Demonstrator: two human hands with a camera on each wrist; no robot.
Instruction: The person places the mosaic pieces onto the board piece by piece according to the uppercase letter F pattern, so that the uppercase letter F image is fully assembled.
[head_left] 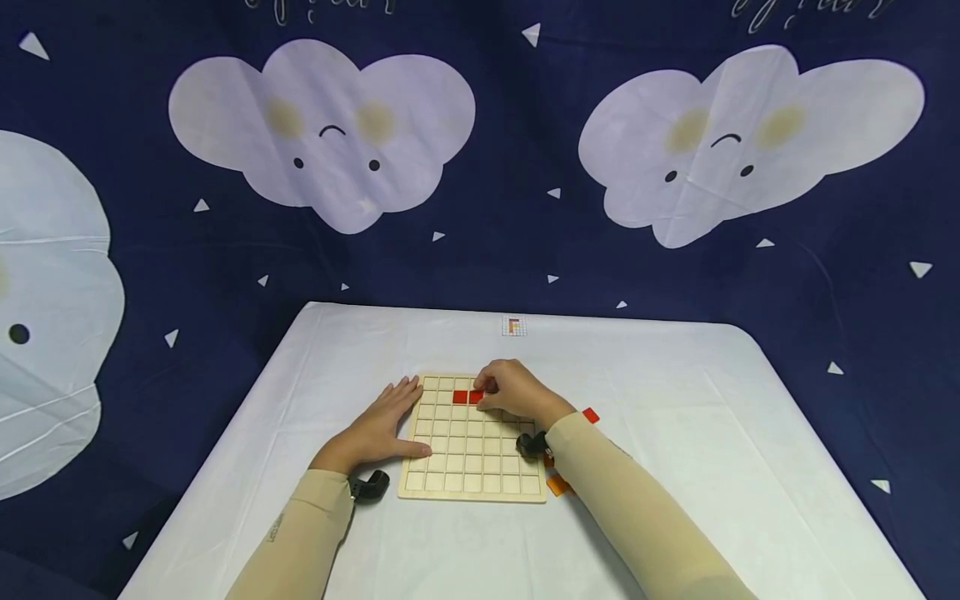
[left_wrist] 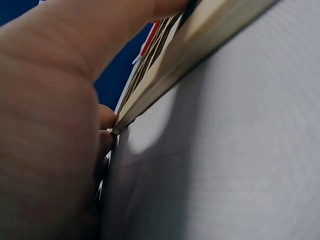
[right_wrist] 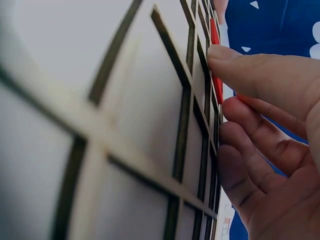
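Observation:
A light wooden grid board point(head_left: 472, 498) lies flat on the white-covered table. My left hand point(head_left: 378, 429) rests along its left edge, fingers extended near the far corner and the thumb over the near part of the rim. In the second row from the far side sit two red square tiles, side by side. The left one point(head_left: 460, 397) is untouched. My right hand point(head_left: 517, 392) pinches the right one point(head_left: 476, 397) between thumb and forefinger. In the right wrist view the thumb point(right_wrist: 225, 53) is on the red tile point(right_wrist: 217, 89), and the other fingers curl beside the grid.
Right of the board lie another red tile point(head_left: 591, 415) and orange tiles point(head_left: 557, 485), partly hidden by the right forearm. A small printed pattern card point(head_left: 513, 326) lies near the table's far edge. Behind hangs a dark blue cloth point(head_left: 517, 250) with clouds.

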